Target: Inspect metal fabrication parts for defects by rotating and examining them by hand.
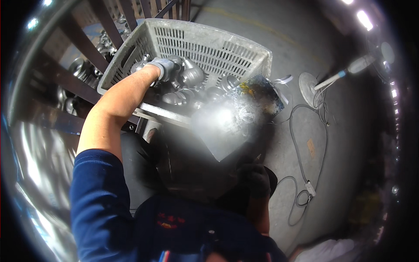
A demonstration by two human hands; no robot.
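My left hand, in a grey glove, reaches down into a grey slotted plastic crate. Its fingers are hidden among silvery metal parts, so their grip does not show. Beside it lies a rounded metal part with a narrow neck, with several more, such as a bulbous metal part, toward the crate's near side. My right hand, dark and in shadow, is low near my lap, its fingers not readable. Between my body and the crate's near right corner is a flat grey board, blurred by glare, with a stained far end.
A barred metal frame stands left of the crate, with more metal parts behind its bars. On the floor at right are a round-based stand and a grey cable with an inline box.
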